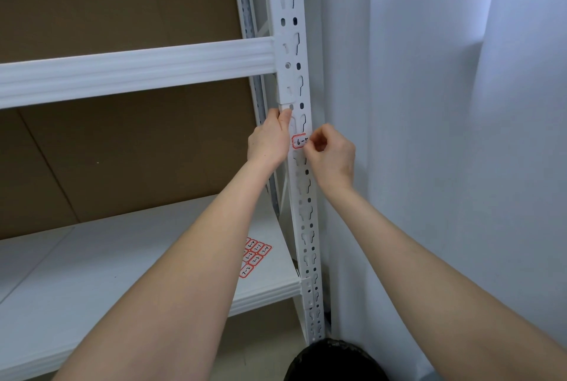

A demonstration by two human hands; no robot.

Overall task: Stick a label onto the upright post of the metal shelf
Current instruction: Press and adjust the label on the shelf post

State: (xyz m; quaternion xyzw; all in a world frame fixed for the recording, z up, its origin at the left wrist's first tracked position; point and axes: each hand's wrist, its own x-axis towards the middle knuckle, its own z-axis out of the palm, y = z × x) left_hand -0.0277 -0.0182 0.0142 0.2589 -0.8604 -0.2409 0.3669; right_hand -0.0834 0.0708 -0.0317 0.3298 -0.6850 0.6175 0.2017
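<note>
Placing step: my right hand (333,155) pinches red-bordered paper label (299,142) onto white slotted metal post (290,52); left hand (268,144) grips post edge. Next: press flat.

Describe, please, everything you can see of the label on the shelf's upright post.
The label is a small white paper-like sticker with a red border and rounded corners, bearing black handwriting that begins "6-". It lies on the front face of the white slotted upright post. The right hand pinches its right end, hiding it; the left hand grips the post beside it.
</note>
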